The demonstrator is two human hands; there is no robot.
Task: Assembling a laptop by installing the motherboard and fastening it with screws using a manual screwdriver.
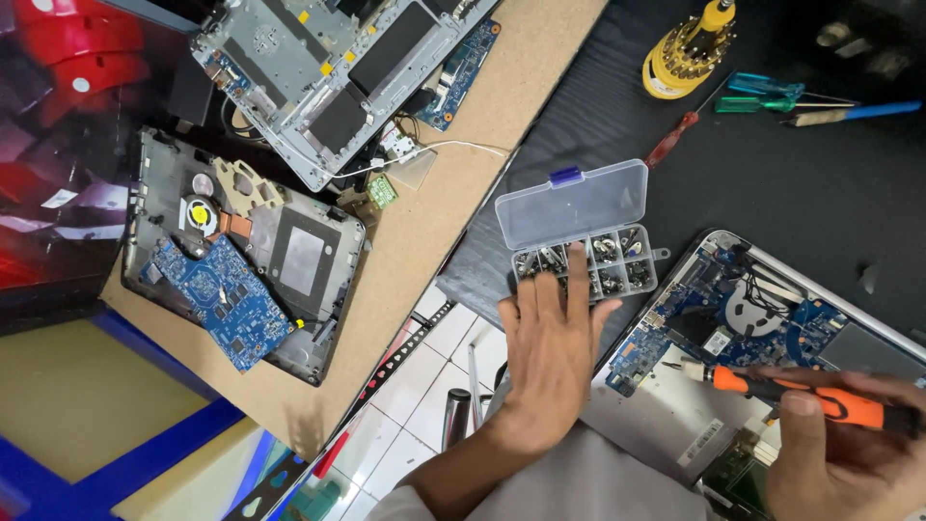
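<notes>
The left hand (550,333) is held flat, palm down, the forearm coming up from the lower edge of the view; its fingers (577,275) are stretched out and slightly spread, and the longest fingertip is laid on the compartments of a small clear plastic screw box (588,241), whose hinged lid with a blue clasp is raised. The box is set on the dark mat of the table (772,183), just beside the opened silver laptop base with a blue circuit board (743,309). The right hand (849,449) is seen at the lower right corner, its thumb and fingers closed around an orange-and-black screwdriver (801,396), which is held nearly level with its tip pointed left over the laptop's board. A yellow screwdriver bit holder (687,56) is stood further back
</notes>
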